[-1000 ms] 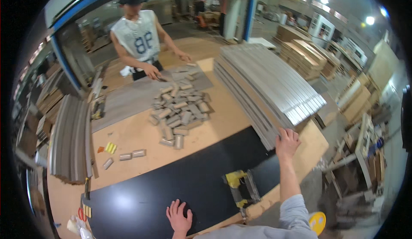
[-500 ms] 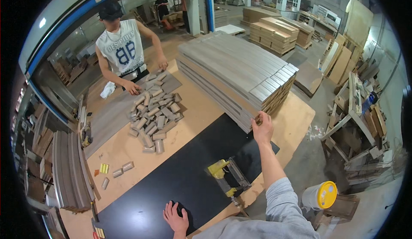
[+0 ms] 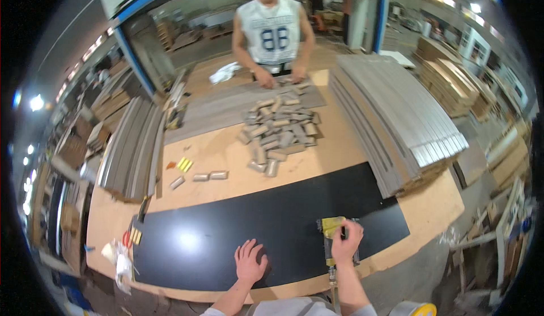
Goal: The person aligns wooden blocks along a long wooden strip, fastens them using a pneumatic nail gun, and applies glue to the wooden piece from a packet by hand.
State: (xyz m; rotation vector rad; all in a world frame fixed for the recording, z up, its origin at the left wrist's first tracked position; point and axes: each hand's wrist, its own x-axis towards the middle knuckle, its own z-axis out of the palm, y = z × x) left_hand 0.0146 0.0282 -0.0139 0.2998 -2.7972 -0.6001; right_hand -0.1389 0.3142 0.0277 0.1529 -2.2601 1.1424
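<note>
My right hand (image 3: 347,242) grips a yellow and black power tool (image 3: 330,229) that lies on the near right part of a black board (image 3: 238,225). My left hand (image 3: 250,261) rests flat and open on the board's near edge, about a hand's width left of the tool. The board lies on a wooden worktable (image 3: 226,154).
A heap of small grey blocks (image 3: 279,132) sits mid-table; a person in a white sleeveless shirt (image 3: 273,30) handles them at the far side. A tall stack of long grey strips (image 3: 396,117) lies right, another strip stack (image 3: 133,146) left. Loose blocks (image 3: 204,176) and yellow bits (image 3: 184,164) lie between.
My right hand came down from the grey strip stack at the right and closed on the yellow tool. My left hand stayed flat on the black board.
</note>
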